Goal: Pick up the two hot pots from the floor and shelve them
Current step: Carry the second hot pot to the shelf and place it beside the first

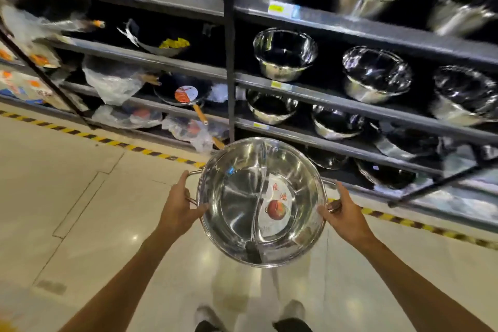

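Observation:
A shiny steel hot pot (242, 205) with a curved divider and a round paper label inside is held in the air above the floor, in front of the shelves. My left hand (179, 203) grips its left wire handle. My right hand (343, 210) grips its right handle. The rim looks doubled at the lower edge, so a second pot may be nested underneath; I cannot tell. The pot is level with the lowest shelf (336, 147), close to its front edge.
Dark metal shelving (350, 23) holds steel bowls and pots on the right and bagged woks with wooden handles (186, 94) on the left. A black upright post (229, 62) splits the two bays. Yellow-black tape (151, 152) runs along the glossy tiled floor.

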